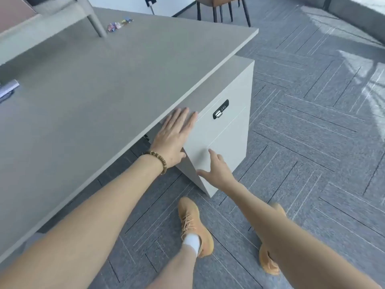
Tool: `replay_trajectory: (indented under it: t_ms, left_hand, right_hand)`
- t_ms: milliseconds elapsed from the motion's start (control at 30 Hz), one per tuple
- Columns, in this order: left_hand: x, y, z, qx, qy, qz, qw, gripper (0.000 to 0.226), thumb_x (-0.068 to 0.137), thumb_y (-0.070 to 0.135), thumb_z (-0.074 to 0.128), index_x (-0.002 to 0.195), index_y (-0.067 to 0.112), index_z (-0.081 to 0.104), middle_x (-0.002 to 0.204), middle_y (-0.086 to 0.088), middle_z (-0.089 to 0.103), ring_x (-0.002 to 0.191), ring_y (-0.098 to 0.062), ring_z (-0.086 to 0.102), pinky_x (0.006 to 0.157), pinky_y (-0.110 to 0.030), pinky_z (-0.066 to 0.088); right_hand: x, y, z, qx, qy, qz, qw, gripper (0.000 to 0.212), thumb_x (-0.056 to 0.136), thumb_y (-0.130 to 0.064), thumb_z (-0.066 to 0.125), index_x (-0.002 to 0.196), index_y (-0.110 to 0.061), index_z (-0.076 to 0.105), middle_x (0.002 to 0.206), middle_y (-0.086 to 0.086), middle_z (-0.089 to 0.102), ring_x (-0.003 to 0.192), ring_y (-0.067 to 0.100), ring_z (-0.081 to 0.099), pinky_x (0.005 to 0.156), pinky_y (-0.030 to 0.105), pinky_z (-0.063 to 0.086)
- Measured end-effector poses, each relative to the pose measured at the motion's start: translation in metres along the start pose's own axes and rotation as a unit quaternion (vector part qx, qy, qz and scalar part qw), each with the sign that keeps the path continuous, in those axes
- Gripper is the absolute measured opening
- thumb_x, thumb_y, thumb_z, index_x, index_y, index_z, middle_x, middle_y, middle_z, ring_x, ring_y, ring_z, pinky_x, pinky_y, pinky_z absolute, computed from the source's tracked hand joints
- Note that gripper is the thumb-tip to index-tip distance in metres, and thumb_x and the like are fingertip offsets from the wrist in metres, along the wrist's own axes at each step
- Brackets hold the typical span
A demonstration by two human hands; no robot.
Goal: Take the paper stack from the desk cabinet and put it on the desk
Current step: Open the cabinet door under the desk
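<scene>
A white desk cabinet [229, 130] stands under the right end of the grey desk [104, 90]. Its drawer fronts are closed, and a black combination lock [220, 109] sits on the top one. My left hand [174, 136], with a beaded bracelet on the wrist, lies flat and open against the cabinet's top left corner just below the desk edge. My right hand [216, 170] is spread open with its fingertips on the lower drawer front near the cabinet's left edge. No paper stack is in view.
Small colourful objects [119, 24] lie far back on the desk beside a grey stand leg [94, 19]. A silvery device [8, 89] sits at the desk's left edge. Chairs [220, 5] stand beyond. My orange shoes [194, 226] rest on grey carpet tiles.
</scene>
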State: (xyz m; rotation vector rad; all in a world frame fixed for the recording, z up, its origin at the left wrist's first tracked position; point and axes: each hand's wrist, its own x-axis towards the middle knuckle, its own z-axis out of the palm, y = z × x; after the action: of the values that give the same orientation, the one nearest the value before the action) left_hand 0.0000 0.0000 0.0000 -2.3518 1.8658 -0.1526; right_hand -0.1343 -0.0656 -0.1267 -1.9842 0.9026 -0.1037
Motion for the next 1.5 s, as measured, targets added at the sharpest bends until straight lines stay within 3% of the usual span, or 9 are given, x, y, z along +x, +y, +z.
replay_trajectory:
  t_ms: [133, 300, 600, 900, 1067, 1200, 1300, 1400, 1500]
  left_hand:
    - [0.004, -0.005, 0.016, -0.009, 0.048, -0.001, 0.999, 0.115, 0.075, 0.013, 0.082, 0.159, 0.021, 0.003, 0.168, -0.007, 0.005, 0.155, -0.027, 0.004, 0.126, -0.039, 0.008]
    - [0.007, -0.008, 0.025, -0.008, 0.081, 0.002, 0.997, 0.119, 0.071, 0.013, 0.086, 0.159, 0.022, 0.006, 0.167, -0.007, 0.011, 0.155, -0.026, 0.009, 0.126, -0.037, 0.009]
    - [0.008, -0.011, 0.031, -0.004, 0.098, 0.003, 0.995, 0.123, 0.066, 0.017, 0.089, 0.159, 0.022, 0.009, 0.167, -0.007, 0.015, 0.154, -0.025, 0.012, 0.126, -0.038, 0.014]
    - [0.007, -0.006, 0.028, 0.004, 0.080, -0.015, 0.997, 0.122, 0.068, 0.017, 0.088, 0.159, 0.022, 0.008, 0.167, -0.007, 0.014, 0.154, -0.025, 0.012, 0.126, -0.037, 0.011]
    - [0.005, 0.005, 0.020, 0.004, 0.058, -0.053, 0.997, 0.119, 0.073, 0.013, 0.084, 0.159, 0.024, 0.003, 0.168, -0.005, 0.009, 0.155, -0.025, 0.008, 0.126, -0.038, 0.007]
    - [0.005, 0.025, 0.012, -0.043, 0.040, -0.115, 0.992, 0.112, 0.076, 0.014, 0.080, 0.158, 0.024, 0.005, 0.168, -0.003, 0.005, 0.155, -0.024, 0.004, 0.126, -0.040, 0.005]
    - [0.003, 0.039, 0.009, -0.046, 0.032, -0.150, 0.987, 0.114, 0.075, 0.018, 0.079, 0.159, 0.021, 0.002, 0.168, -0.003, 0.002, 0.155, -0.025, 0.001, 0.125, -0.040, 0.001]
    - [0.001, 0.050, 0.009, -0.035, 0.037, -0.167, 0.985, 0.115, 0.074, 0.023, 0.079, 0.158, 0.017, 0.002, 0.168, -0.006, 0.004, 0.155, -0.028, 0.002, 0.126, -0.043, 0.004]
    - [0.001, 0.057, 0.010, -0.021, 0.050, -0.181, 0.982, 0.115, 0.072, 0.031, 0.080, 0.158, 0.014, 0.005, 0.167, -0.009, 0.007, 0.154, -0.031, 0.005, 0.126, -0.046, 0.007]
  right_hand:
    - [0.012, 0.003, 0.029, 0.057, 0.044, 0.002, 0.997, 0.102, 0.086, -0.039, 0.073, 0.160, -0.013, 0.008, 0.155, 0.015, 0.031, 0.141, 0.033, 0.040, 0.107, 0.040, 0.040]
    - [0.027, 0.010, 0.061, 0.122, 0.084, 0.025, 0.989, 0.120, 0.080, -0.036, 0.080, 0.161, -0.016, -0.007, 0.159, 0.014, 0.020, 0.142, 0.033, 0.039, 0.108, 0.039, 0.038]
    - [0.055, 0.023, 0.072, 0.132, 0.145, 0.070, 0.978, 0.132, 0.065, -0.041, 0.085, 0.158, -0.027, -0.008, 0.162, 0.010, 0.012, 0.141, 0.032, 0.043, 0.110, 0.041, 0.042]
    - [0.035, 0.044, 0.055, 0.045, 0.149, 0.053, 0.986, 0.127, 0.059, -0.051, 0.074, 0.156, -0.031, -0.005, 0.161, 0.002, 0.016, 0.142, 0.030, 0.040, 0.110, 0.047, 0.043]
    - [-0.009, 0.065, 0.025, 0.002, 0.145, -0.025, 0.989, 0.111, 0.075, -0.028, 0.072, 0.158, -0.030, -0.002, 0.166, 0.000, 0.006, 0.150, 0.028, 0.029, 0.112, 0.048, 0.042]
    - [-0.044, 0.087, -0.010, -0.026, 0.132, -0.035, 0.990, 0.101, 0.081, -0.015, 0.065, 0.160, -0.029, 0.004, 0.168, -0.006, 0.008, 0.153, 0.021, 0.024, 0.116, 0.043, 0.039]
    - [-0.063, 0.106, -0.043, -0.060, 0.114, -0.024, 0.991, 0.103, 0.075, -0.016, 0.063, 0.158, -0.038, 0.006, 0.166, -0.011, 0.018, 0.141, 0.021, 0.045, 0.108, 0.044, 0.047]
    - [-0.076, 0.126, -0.083, -0.115, 0.087, -0.005, 0.990, 0.106, 0.073, -0.016, 0.064, 0.156, -0.046, 0.005, 0.157, -0.007, 0.033, 0.113, 0.025, 0.066, 0.088, 0.045, 0.058]
    - [-0.084, 0.148, -0.120, -0.190, 0.091, 0.023, 0.977, 0.099, 0.074, -0.007, 0.062, 0.148, -0.052, 0.012, 0.126, 0.007, 0.045, 0.087, 0.031, 0.064, 0.072, 0.046, 0.061]
